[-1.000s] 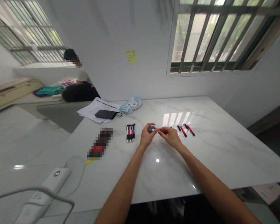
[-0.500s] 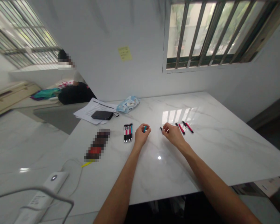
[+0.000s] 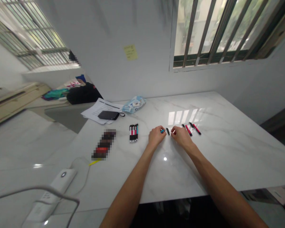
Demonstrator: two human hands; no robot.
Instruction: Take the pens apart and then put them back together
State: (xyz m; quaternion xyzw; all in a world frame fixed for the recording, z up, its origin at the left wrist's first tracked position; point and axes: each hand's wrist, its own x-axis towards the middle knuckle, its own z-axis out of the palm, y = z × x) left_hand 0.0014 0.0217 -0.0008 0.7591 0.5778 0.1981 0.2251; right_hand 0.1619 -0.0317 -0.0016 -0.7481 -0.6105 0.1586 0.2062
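Note:
My left hand (image 3: 156,136) rests its fingers on the white marble table (image 3: 218,152) and pinches a small teal pen part (image 3: 162,130). My right hand (image 3: 181,136) sits a short way to the right, with a small red-and-white piece (image 3: 173,132) at its fingertips. A short black pen barrel (image 3: 167,131) stands out between my hands. To the left stands a tight row of several black pens with coloured clips (image 3: 133,133). Several loose red-and-black pens (image 3: 192,129) lie just beyond my right hand.
Farther back on the table are papers (image 3: 95,110), a black pouch (image 3: 108,115) and a blue-and-white packet (image 3: 134,105). A pixelated object (image 3: 104,144) lies left of the pens. A white power strip (image 3: 49,198) sits at lower left, and a seated person (image 3: 84,93) is far left.
My hands came apart, then closed in again. The black piece now shows between them. The teal part stays in my left hand, and the whole view has shifted slightly.

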